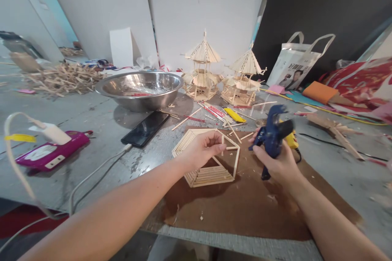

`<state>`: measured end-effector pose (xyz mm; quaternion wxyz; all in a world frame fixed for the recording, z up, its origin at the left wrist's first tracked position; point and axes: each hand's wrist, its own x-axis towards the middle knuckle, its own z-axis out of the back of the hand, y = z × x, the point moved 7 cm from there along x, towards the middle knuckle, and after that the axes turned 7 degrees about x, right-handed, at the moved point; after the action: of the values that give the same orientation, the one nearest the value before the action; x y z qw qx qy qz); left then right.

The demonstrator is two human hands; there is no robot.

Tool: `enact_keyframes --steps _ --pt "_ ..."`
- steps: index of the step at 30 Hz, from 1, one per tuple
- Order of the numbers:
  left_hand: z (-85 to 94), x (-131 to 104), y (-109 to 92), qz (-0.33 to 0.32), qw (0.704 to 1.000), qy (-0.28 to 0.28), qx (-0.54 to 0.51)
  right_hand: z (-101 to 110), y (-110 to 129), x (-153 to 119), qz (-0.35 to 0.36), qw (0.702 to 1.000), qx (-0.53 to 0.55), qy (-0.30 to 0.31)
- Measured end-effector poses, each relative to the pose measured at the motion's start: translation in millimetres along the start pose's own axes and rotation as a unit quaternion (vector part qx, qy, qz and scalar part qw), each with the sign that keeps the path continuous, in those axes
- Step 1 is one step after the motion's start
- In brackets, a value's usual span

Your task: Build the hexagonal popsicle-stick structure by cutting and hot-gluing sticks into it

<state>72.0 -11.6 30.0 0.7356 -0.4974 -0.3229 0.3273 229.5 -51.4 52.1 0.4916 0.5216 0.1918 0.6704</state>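
My left hand (206,149) reaches over a flat many-sided frame of thin wooden sticks (211,174) on a brown mat. Its thumb and fingers are pinched on a short wooden stick (223,140), upright above the frame's right part. Some of the frame's sections are filled with parallel sticks; others show the mat through them. The hand and forearm cover part of it. My right hand (280,161) is closed round a dark blue glue gun (272,132), held to the right of the frame and slightly blurred.
Behind the mat (245,212) lie loose sticks and a yellow tool (234,115). Two stick pavilions (203,77) stand beyond, beside a steel bowl (139,102). A phone (146,129), a purple power strip (56,151) and their cables occupy the left. A tote bag (289,63) stands at the back right.
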Motion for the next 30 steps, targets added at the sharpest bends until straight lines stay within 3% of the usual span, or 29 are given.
enact_keyframes --steps 3,8,13,19,30 --pt "0.7 0.6 1.3 0.009 1.000 0.011 -0.017 -6.6 0.6 -0.9 0.072 0.977 -0.200 0.016" --pt "-0.3 0.6 6.7 0.016 0.998 0.007 -0.062 -21.0 -1.5 -1.8 0.104 0.944 -0.307 0.062" --pt "-3.1 0.4 12.9 0.034 0.996 0.013 -0.085 -25.4 -0.8 -1.7 0.106 0.932 -0.339 0.077" --pt "-6.4 0.1 1.6 0.035 0.994 0.013 -0.106 -29.1 -0.1 -2.8 0.098 0.917 -0.376 0.096" --pt "-6.9 -1.1 0.9 0.027 0.994 0.019 -0.102 -28.2 1.6 -3.1 0.119 0.914 -0.381 0.074"
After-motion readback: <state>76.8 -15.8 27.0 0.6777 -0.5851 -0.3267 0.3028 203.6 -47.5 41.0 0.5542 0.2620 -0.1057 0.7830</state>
